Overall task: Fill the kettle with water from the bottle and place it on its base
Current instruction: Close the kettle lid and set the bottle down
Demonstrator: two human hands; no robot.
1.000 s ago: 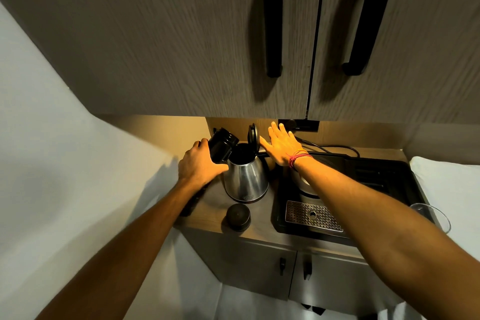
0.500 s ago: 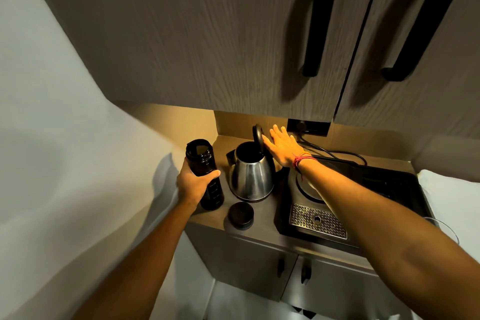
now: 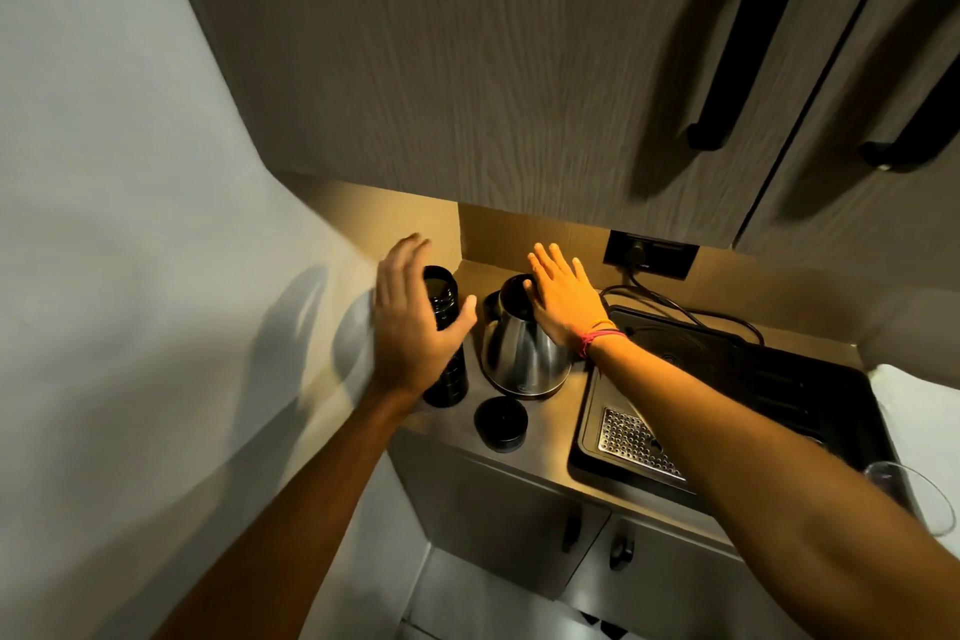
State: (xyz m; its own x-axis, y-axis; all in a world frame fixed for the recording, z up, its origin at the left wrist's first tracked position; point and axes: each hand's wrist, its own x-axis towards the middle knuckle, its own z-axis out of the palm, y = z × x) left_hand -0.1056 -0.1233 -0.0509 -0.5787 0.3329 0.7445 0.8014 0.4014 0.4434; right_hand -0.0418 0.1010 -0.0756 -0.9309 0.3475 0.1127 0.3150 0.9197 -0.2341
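Observation:
A steel kettle (image 3: 524, 359) stands on the counter (image 3: 550, 437), its black lid (image 3: 514, 296) tilted over the mouth. My right hand (image 3: 563, 299) lies flat against that lid with fingers spread, gripping nothing. To the left of the kettle a black bottle (image 3: 451, 382) stands upright and uncapped. My left hand (image 3: 413, 327) hovers open just in front of the bottle, blurred and not holding it. The bottle's black cap (image 3: 501, 423) lies on the counter in front of the kettle. A round base (image 3: 675, 351) sits on the black tray to the right.
The black tray (image 3: 810, 395) has a perforated metal grille (image 3: 631, 442). A wall socket (image 3: 652, 254) with a cord is behind it. A glass (image 3: 914, 494) stands at the right edge. Upper cabinet doors (image 3: 493, 68) hang low overhead; a wall (image 3: 130, 224) closes the left.
My left hand set the bottle upright on the counter and let go of it, opening. My right hand has pushed the kettle lid down from upright. The view shifted left.

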